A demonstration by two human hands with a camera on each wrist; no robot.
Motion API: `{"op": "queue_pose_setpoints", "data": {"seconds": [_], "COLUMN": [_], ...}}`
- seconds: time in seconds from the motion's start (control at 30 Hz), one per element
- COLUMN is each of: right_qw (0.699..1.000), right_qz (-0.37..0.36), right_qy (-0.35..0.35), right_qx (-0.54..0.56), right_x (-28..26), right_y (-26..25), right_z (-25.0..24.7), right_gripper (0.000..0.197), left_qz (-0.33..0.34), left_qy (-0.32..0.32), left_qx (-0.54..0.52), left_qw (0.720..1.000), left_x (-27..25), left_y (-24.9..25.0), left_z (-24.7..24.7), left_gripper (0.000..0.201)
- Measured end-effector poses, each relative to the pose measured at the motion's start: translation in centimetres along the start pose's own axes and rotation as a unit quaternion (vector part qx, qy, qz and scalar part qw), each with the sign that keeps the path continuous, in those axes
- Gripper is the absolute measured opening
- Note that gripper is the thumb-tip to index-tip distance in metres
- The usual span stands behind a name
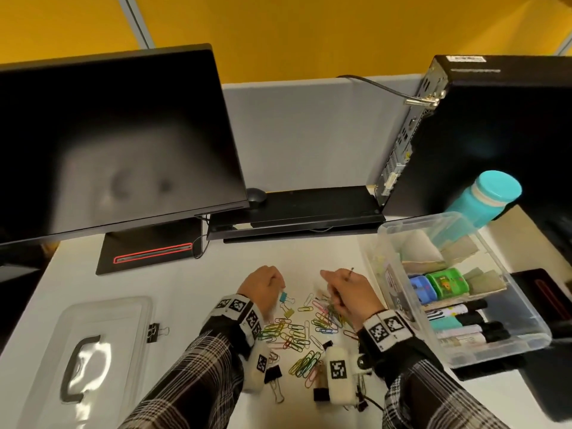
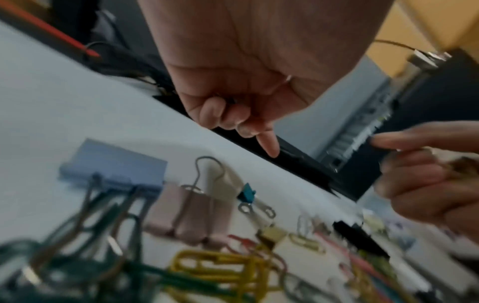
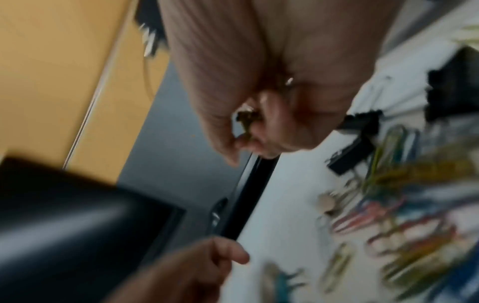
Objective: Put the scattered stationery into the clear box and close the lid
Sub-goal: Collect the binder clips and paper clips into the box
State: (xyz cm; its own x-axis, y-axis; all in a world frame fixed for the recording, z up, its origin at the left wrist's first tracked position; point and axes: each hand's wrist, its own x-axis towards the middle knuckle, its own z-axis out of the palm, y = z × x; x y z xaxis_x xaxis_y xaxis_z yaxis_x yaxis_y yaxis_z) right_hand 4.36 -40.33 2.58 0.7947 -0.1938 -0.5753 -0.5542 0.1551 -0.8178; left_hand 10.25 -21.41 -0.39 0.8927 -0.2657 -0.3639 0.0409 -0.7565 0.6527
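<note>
Coloured paper clips (image 1: 297, 332) and binder clips lie scattered on the white desk. My left hand (image 1: 266, 284) hovers over the far edge of the pile, fingers curled into a fist (image 2: 233, 114); a dark bit and a metal glint show inside it. A teal binder clip (image 1: 283, 297) lies on the desk just below it, untouched. My right hand (image 1: 340, 292) is curled round a small bundle of clips (image 3: 246, 117), with a wire end poking out above the knuckles. The clear box (image 1: 526, 308) stands open to the right, holding markers and erasers. Its lid (image 1: 93, 351) lies at the left.
A monitor (image 1: 108, 144) and its base stand at the back left, a black keyboard (image 1: 309, 209) behind the pile, a computer case (image 1: 495, 134) and a teal bottle (image 1: 486, 199) at the back right. Black binder clips (image 1: 153, 332) (image 1: 272, 374) lie near my forearms.
</note>
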Motion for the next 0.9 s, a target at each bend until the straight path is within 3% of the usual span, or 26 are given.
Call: {"op": "queue_pose_setpoints", "data": {"seconds": [0.07, 0.17, 0.27, 0.37, 0.43, 0.53, 0.6, 0.63, 0.7, 0.73, 0.8, 0.83, 0.9], "right_qw": [0.968, 0.891, 0.842, 0.823, 0.837, 0.908, 0.979, 0.995, 0.954, 0.936, 0.935, 0.951, 0.987], "right_qz": [-0.062, -0.066, -0.061, -0.072, -0.076, -0.105, -0.093, -0.066, -0.019, -0.011, 0.013, 0.030, 0.050], "right_qy": [0.055, 0.033, 0.009, -0.011, -0.015, -0.016, -0.043, -0.079, -0.149, -0.153, -0.135, -0.119, -0.087], "right_qx": [-0.237, -0.448, -0.536, -0.563, -0.542, -0.406, -0.176, -0.012, 0.259, 0.317, 0.327, 0.284, 0.123], "right_x": [1.1, 2.4, 3.2, 3.5, 3.5, 3.0, 1.9, 1.3, -0.1, -0.5, -1.2, -1.5, -2.0], "right_y": [0.5, 0.9, 1.3, 1.6, 1.8, 1.8, 1.4, 1.3, 1.0, 1.1, 1.5, 1.5, 1.6], "right_z": [0.1, 0.7, 1.0, 1.1, 0.9, 0.4, -0.2, -0.5, -1.0, -1.2, -1.3, -1.3, -1.1], "right_gripper": [0.023, 0.022, 0.016, 0.010, 0.009, 0.015, 0.021, 0.021, 0.017, 0.020, 0.027, 0.028, 0.031], "left_qz": [0.030, 0.074, 0.087, 0.081, 0.069, 0.032, -0.010, -0.025, -0.029, -0.026, -0.043, -0.059, -0.046], "left_qy": [-0.029, -0.074, -0.066, -0.059, -0.056, -0.057, -0.052, -0.045, -0.027, -0.022, -0.020, -0.024, -0.030], "left_qx": [0.103, 0.222, 0.244, 0.239, 0.209, 0.138, 0.029, -0.025, -0.099, -0.126, -0.183, -0.200, -0.138], "left_qw": [0.994, 0.970, 0.964, 0.966, 0.974, 0.988, 0.998, 0.998, 0.994, 0.991, 0.982, 0.978, 0.989], "left_x": [0.1, 0.6, 0.7, 0.6, 0.5, 0.1, 0.0, 0.0, 0.0, 0.0, -0.3, -0.5, -0.9], "left_y": [0.3, -0.1, -0.1, 0.2, 0.3, 0.2, -0.2, -0.4, -0.7, -0.7, -0.8, -0.8, -0.8], "left_z": [0.3, 0.9, 1.1, 0.7, 0.4, 0.1, 0.1, 0.1, -0.3, -0.6, -0.9, -0.9, -0.7], "left_gripper": [0.012, 0.029, 0.026, 0.018, 0.013, 0.007, 0.008, 0.010, 0.020, 0.028, 0.033, 0.030, 0.019]}}
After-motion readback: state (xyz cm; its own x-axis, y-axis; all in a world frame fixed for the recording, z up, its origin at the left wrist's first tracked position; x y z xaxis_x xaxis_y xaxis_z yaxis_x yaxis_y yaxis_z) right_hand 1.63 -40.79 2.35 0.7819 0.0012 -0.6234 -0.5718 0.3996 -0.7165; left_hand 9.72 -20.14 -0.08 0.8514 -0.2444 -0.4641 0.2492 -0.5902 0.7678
